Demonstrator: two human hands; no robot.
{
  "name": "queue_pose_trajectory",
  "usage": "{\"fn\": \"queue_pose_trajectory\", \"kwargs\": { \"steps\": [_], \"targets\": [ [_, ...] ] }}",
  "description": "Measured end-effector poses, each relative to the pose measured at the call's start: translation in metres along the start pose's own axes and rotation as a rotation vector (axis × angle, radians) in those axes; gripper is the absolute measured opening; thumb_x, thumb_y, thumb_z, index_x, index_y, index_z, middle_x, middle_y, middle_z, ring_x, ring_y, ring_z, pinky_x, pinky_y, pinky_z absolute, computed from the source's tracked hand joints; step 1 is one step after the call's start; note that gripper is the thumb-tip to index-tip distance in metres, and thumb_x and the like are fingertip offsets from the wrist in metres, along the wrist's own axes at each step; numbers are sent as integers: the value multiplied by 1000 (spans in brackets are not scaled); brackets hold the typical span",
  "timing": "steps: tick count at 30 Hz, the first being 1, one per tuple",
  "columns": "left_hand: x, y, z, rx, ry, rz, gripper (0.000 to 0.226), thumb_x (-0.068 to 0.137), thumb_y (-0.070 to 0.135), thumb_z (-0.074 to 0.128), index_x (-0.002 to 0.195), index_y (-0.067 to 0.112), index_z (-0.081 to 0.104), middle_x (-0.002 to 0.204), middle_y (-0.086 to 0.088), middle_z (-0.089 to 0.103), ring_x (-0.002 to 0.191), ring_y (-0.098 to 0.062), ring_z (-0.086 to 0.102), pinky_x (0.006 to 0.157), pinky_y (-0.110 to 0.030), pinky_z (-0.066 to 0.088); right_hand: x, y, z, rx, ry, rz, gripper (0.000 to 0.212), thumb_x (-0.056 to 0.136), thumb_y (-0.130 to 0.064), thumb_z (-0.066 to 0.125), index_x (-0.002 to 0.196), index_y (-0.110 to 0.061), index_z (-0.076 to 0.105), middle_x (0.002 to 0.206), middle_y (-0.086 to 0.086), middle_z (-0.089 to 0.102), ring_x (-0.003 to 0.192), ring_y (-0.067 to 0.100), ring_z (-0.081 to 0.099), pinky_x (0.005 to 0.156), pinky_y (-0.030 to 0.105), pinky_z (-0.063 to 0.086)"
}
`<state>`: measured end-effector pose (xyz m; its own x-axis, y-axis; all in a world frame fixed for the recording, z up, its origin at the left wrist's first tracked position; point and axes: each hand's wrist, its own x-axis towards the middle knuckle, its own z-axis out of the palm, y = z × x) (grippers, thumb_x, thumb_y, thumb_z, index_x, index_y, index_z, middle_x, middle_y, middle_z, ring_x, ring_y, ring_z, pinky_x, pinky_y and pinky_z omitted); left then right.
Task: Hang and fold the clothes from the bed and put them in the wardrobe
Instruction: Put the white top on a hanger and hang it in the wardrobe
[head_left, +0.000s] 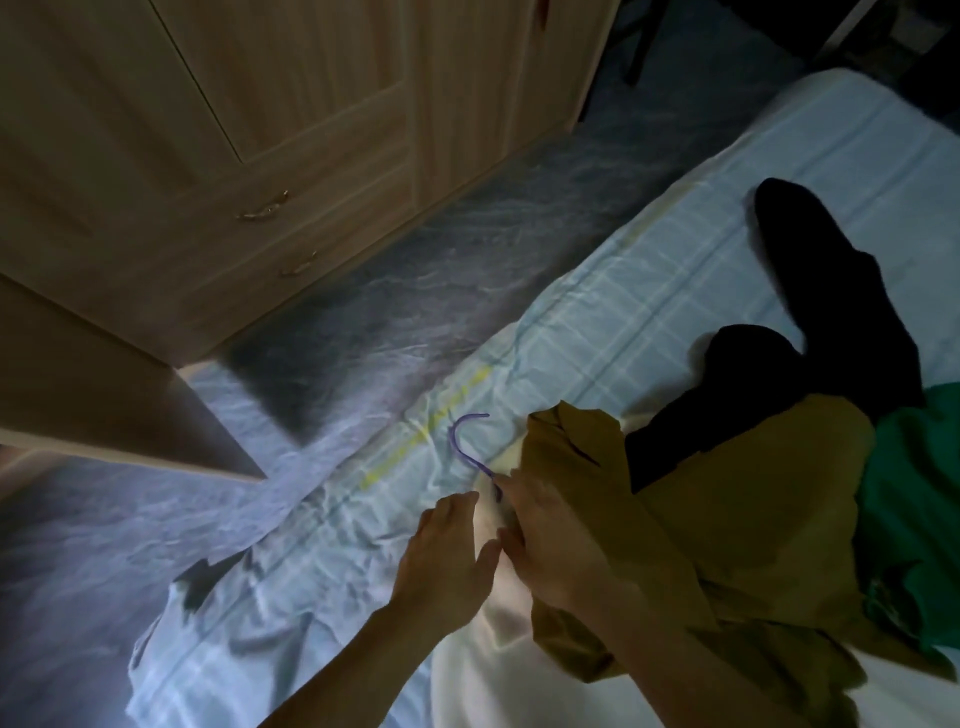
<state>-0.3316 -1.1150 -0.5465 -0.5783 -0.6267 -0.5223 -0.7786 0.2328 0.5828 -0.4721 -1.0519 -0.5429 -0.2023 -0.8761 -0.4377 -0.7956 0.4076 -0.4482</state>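
Observation:
A purple hanger hook (464, 441) sticks out on the bed's pale checked sheet (649, 291), its lower end running under my hands. A cream garment (493, 670) lies beneath them. My left hand (447, 556) rests on the cream cloth with fingers fairly straight. Beside it, my right hand (550, 540) sits at the base of the hook, fingers bent down onto the cloth; whether it pinches anything is hidden. A mustard garment (737, 499) lies just right of my hands, with a black garment (831, 317) and a green one (914, 519) beyond.
A light wooden wardrobe (291, 130) with drawers and metal handles stands at the upper left across a strip of grey-blue carpet (415, 291). An open wardrobe door (119, 400) juts out at the left. Dark furniture legs show at the top right.

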Motion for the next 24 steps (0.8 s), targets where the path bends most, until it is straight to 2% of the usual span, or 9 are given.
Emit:
{"fn": "queue_pose_trajectory", "kwargs": {
  "steps": [3, 7, 11, 13, 15, 17, 19, 21, 24],
  "targets": [
    [14, -1, 13, -5, -28, -27, 63, 100, 37, 47, 154, 20, 19, 153, 1, 31, 139, -17, 31, 112, -28, 29, 16, 7, 3, -6, -4, -6, 52, 93, -22, 54, 143, -18, 41, 141, 0, 46, 130, 20, 42, 109, 36, 38],
    [20, 0, 24, -33, -53, -57, 70, 99, 32, 50, 156, 17, 12, 156, -2, 29, 143, -18, 28, 114, -26, 24, 26, 15, 10, -98, -45, 1, 58, 95, -27, 52, 149, -20, 32, 151, 2, 36, 140, 21, 31, 112, 36, 34],
    [26, 1, 30, -82, -12, -103, 68, 96, 24, 55, 153, 19, 20, 146, -1, 41, 133, -19, 42, 106, -28, 34, 32, 17, 20, -154, -62, 22, 63, 92, -35, 53, 149, -22, 30, 152, 3, 33, 143, 22, 28, 110, 40, 37],
    [30, -1, 31, -136, 15, -148, 61, 93, 20, 56, 147, 21, 29, 136, -1, 49, 123, -20, 50, 98, -30, 40, 34, 17, 18, -148, -45, 17, 62, 91, -36, 53, 147, -21, 32, 150, 3, 36, 139, 22, 31, 108, 38, 39],
    [33, -3, 32, -189, 31, -171, 51, 91, 20, 57, 139, 21, 40, 123, 1, 58, 110, -19, 56, 87, -25, 45, 35, 14, 13, -144, -45, 23, 63, 92, -42, 54, 147, -22, 31, 149, 2, 34, 137, 21, 32, 108, 37, 37],
    [35, -2, 29, -284, 24, -222, 34, 90, 18, 57, 123, 21, 51, 100, 5, 62, 88, -13, 61, 66, -14, 45, 34, 9, 10, -139, -36, 32, 64, 92, -48, 54, 146, -22, 31, 148, 1, 34, 134, 21, 33, 107, 36, 36],
    [33, 1, 25, -369, 16, -256, 15, 89, 17, 54, 105, 19, 56, 85, 5, 63, 71, -11, 60, 51, -14, 42, 34, 4, 5, -136, -28, 36, 66, 91, -50, 54, 145, -20, 32, 146, 2, 35, 131, 20, 35, 106, 34, 36],
    [27, 7, 23, -407, 15, -238, 11, 88, 17, 52, 98, 19, 56, 82, 4, 65, 70, -12, 63, 51, -19, 45, 32, -1, -1, -139, -16, 12, 69, 89, -50, 56, 146, -21, 31, 149, 2, 33, 134, 21, 33, 106, 34, 35],
    [13, 13, 19, -423, 16, -164, 15, 84, 9, 54, 96, 19, 55, 83, 6, 65, 76, -11, 63, 60, -24, 50, 25, -2, -17, -152, -14, -39, 73, 86, -51, 58, 147, -24, 29, 156, -4, 26, 143, 17, 21, 106, 37, 29]
  ]
}}
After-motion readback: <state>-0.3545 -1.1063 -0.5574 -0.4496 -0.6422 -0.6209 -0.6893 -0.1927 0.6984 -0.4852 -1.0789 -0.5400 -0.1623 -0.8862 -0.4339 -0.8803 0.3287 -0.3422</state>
